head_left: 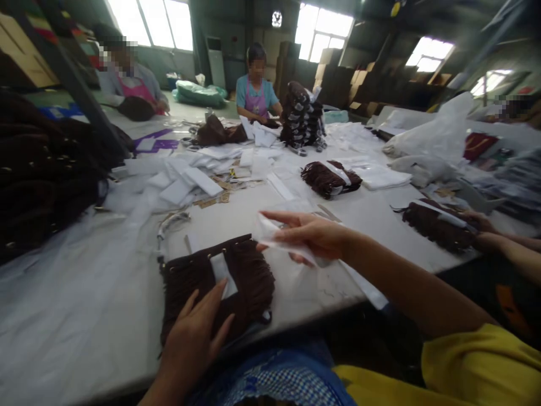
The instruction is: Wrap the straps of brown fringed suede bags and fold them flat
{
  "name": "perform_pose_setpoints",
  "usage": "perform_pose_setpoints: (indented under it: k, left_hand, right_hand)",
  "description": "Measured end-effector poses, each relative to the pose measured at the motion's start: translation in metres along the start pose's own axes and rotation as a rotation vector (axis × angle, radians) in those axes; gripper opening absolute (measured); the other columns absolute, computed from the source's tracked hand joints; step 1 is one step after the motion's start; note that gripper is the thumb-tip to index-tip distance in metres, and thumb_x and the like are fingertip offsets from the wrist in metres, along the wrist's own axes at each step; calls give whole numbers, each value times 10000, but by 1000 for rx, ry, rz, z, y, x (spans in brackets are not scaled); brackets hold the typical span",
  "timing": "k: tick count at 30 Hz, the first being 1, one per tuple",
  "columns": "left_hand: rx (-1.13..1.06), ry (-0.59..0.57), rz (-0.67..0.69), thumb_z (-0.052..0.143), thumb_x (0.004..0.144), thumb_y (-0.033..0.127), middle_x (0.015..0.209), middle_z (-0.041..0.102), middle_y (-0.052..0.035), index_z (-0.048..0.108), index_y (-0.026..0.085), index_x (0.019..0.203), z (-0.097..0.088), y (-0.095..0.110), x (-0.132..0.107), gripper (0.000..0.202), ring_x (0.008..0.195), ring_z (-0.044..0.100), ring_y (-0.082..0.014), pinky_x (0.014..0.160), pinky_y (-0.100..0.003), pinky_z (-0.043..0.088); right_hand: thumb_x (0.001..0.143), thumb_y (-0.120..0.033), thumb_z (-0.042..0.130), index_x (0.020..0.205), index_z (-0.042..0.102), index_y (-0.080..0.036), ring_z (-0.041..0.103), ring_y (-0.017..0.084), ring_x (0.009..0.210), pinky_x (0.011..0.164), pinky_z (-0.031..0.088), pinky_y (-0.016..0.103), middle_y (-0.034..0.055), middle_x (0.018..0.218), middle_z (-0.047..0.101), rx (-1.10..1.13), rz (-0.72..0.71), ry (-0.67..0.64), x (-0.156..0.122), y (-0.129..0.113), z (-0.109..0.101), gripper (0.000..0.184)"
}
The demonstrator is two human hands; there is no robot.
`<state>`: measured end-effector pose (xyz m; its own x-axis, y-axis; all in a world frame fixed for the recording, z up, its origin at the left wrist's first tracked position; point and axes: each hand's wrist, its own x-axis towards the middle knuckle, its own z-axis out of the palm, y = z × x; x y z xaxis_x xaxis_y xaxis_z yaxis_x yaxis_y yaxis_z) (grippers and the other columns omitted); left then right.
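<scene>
A dark brown fringed handbag (251, 265) lies flat on the table in front of me, its wrapped handle (163, 231) looping out at the upper left. My left hand (196, 330) rests on the bag with its fingers spread, the fingertips touching a white strip (223, 273) across the bag's middle. Above and to the right of the bag, my right hand (316, 234) pinches a thin, whitish sheet (270, 230) between thumb and fingers. Whether that sheet is paper or plastic I cannot tell.
Loose white pieces (181, 183) lie heaped beyond the bag. Another fringed bag (332, 179) sits farther back, near stacked bags (302, 115). A dark pile (42, 169) is at left. At right, another person's hands hold a fringed bag (439, 223). Two people work across the table.
</scene>
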<state>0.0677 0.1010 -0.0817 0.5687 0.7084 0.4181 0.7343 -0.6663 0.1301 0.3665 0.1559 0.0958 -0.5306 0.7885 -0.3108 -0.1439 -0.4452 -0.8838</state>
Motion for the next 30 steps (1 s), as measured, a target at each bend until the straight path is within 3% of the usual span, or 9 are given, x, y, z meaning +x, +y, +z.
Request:
perform_pose_setpoints:
  k: [3, 8, 14, 18, 23, 25, 30]
  left_hand:
    - [-90, 35, -66, 581, 912, 326, 1378, 584, -116, 177, 174, 1544, 0, 3, -1, 765, 1180, 622, -261, 1067, -473, 455]
    - [-233, 122, -154, 623, 898, 293, 1362, 596, -128, 65, 175, 1556, 4, 8, -6, 870, 1246, 573, -253, 1013, -418, 512]
    - [-171, 121, -55, 544, 936, 230, 1365, 585, -140, 401, 222, 1454, -1, 14, -4, 538, 1248, 572, -265, 1035, -460, 490]
    - [-103, 149, -97, 508, 946, 206, 1309, 605, -169, 631, 170, 1238, 1, 17, -4, 319, 1205, 596, -282, 1028, -463, 498]
    - [-165, 204, -183, 524, 942, 180, 1289, 586, -131, 681, 188, 1143, 3, 18, -5, 255, 1155, 617, -243, 1001, -391, 534]
    - [-222, 237, -198, 538, 933, 171, 1338, 539, -120, 686, 187, 1110, 2, 18, -5, 231, 1214, 576, -251, 1017, -391, 527]
    - [-237, 286, -146, 574, 899, 114, 1562, 306, -88, 682, 194, 1042, -1, 22, -4, 197, 1419, 341, -338, 1085, -515, 452]
  right_hand:
    - [802, -235, 737, 1486, 350, -249, 695, 142, 643, 484, 553, 209, 95, 1104, 709, 91, 115, -95, 26, 37, 27, 786]
    - [718, -166, 796, 1457, 354, -247, 717, 170, 798, 620, 593, 240, 67, 1098, 696, 112, -7, 135, 79, 97, 40, 864]
    - [685, -158, 801, 1440, 350, -293, 703, 223, 992, 673, 585, 250, 48, 1127, 654, 175, -116, 182, 107, 128, 56, 890]
    - [674, -181, 825, 1437, 367, -272, 704, 197, 958, 717, 574, 246, 44, 1044, 694, 159, -145, 185, 113, 135, 59, 895]
    - [696, -220, 822, 1455, 358, -253, 702, 169, 884, 740, 574, 254, 29, 998, 719, 78, -226, 168, 123, 124, 54, 890]
    - [697, -218, 820, 1456, 364, -247, 695, 149, 837, 752, 573, 253, 14, 971, 721, 78, -261, 160, 131, 114, 53, 886]
    - [661, -181, 824, 1401, 454, -207, 664, 110, 775, 707, 554, 203, 11, 965, 714, 84, -216, 177, 163, 93, 47, 827]
